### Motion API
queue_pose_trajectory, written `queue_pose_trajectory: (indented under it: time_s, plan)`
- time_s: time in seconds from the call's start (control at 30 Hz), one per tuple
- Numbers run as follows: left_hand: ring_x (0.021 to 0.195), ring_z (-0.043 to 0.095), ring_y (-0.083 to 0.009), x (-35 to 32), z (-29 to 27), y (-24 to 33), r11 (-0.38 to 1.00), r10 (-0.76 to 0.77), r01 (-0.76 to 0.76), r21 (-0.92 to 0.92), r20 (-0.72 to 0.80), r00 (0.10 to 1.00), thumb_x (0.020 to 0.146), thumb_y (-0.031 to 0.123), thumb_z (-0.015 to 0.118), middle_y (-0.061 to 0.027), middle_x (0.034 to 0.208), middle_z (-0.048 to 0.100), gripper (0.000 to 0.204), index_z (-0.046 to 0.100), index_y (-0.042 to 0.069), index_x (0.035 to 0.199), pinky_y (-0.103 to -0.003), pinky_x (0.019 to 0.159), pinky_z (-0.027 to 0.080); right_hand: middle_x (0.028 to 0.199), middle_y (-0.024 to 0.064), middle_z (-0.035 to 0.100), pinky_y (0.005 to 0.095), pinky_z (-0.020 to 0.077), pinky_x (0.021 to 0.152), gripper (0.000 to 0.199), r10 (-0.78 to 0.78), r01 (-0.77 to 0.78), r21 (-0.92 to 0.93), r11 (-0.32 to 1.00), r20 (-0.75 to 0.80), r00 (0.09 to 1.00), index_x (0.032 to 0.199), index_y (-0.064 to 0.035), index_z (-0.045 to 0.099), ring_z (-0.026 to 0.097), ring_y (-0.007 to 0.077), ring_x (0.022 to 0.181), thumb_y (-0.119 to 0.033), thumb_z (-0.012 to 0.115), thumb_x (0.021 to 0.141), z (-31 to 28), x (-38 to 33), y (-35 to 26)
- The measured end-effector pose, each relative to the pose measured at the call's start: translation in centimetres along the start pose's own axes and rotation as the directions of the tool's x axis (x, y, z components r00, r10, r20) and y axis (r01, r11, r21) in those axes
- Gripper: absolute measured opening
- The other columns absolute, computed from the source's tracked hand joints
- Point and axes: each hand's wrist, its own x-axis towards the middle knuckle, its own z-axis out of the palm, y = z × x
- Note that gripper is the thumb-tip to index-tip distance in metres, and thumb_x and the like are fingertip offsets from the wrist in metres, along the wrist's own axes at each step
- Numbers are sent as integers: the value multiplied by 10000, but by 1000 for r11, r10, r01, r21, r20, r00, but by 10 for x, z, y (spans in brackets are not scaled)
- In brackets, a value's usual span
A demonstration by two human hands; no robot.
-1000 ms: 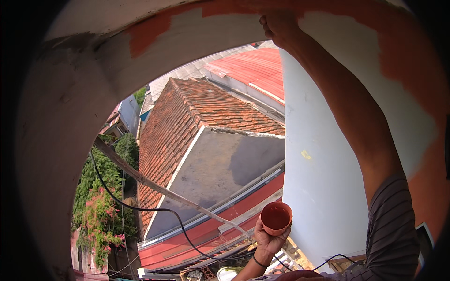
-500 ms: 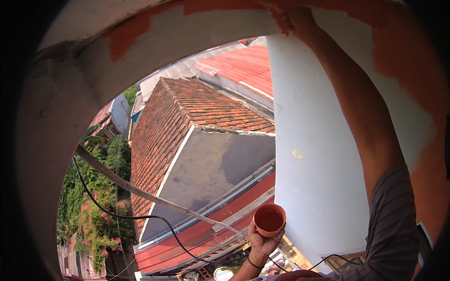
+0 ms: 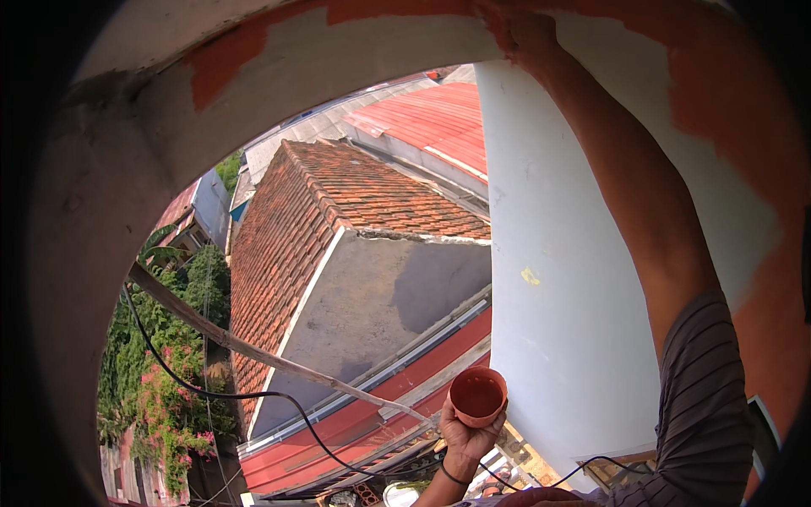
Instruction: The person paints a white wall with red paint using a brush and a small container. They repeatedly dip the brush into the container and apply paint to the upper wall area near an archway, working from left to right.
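Observation:
My left hand (image 3: pixel 467 437) is wrapped round a small reddish cup (image 3: pixel 479 414) and holds it up low in the view, its mouth toward me. Dark red paint (image 3: pixel 478 392) lies inside. High up, my right arm reaches to the corner where the pale beam (image 3: pixel 380 52) meets the white wall (image 3: pixel 557 253). There my right hand (image 3: pixel 532 35) is closed beside a strip of orange-red paint (image 3: pixel 500 34). Whatever it grips is too dark and small to make out.
Orange-red paint (image 3: pixel 718 93) covers part of the upper right wall. A wooden pole (image 3: pixel 253 348) and a black cable (image 3: pixel 300 404) cross the opening. Beyond stand a tiled roof (image 3: pixel 279 237), red metal roofing (image 3: pixel 431 122) and flowering bushes (image 3: pixel 173 389).
My right hand has shifted slightly at the corner. The whole view has drifted a little, the cup with it; my left hand keeps its hold.

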Motion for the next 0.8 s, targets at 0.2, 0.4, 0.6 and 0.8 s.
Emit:
queue_pose_trajectory:
  time_s: [0.2, 0.4, 0.6, 0.8]
  plan:
    - [1236, 641, -395, -1, 9, -4, 1000, 4, -4, -7, -15, 1000, 919, 440, 727, -173, 1368, 666, 568, 644, 118, 1379, -527, 1056, 583, 582, -44, 455, 281, 275, 407, 247, 128, -157, -328, 932, -109, 986, 1001, -91, 805, 334, 83, 440, -331, 808, 944, 26, -48, -24]
    - [1234, 641, -389, 2, 2, -3, 1000, 4, -3, -12, 14, 1000, 915, 428, 731, -175, 1373, 659, 574, 635, 116, 1387, -526, 1074, 569, 577, -32, 454, 289, 264, 411, 233, 38, -34, -224, 974, 13, 999, 864, -117, 796, 320, 85, 435, -332, 809, 953, 11, -46, -29]
    - [1309, 642, -405, 4, 2, -2, 997, -45, 51, -66, 86, 995, 995, 546, 620, -138, 1487, 607, 622, 561, 173, 1489, -600, 997, 616, 581, -12, 497, 297, 380, 461, 180, 68, -102, -415, 904, -95, 993, 1005, -77, 788, 338, 106, 415, -243, 722, 1023, 31, -32, -23]
    - [1235, 641, -393, 7, 6, -5, 999, -30, 30, -22, 4, 1000, 928, 437, 722, -172, 1354, 671, 550, 640, 123, 1372, -533, 1076, 562, 711, 1, 574, 254, 327, 463, 171, 13, 106, -522, 846, 219, 976, 941, -83, 662, 452, 50, 527, -223, 739, 1003, 23, -86, -27]
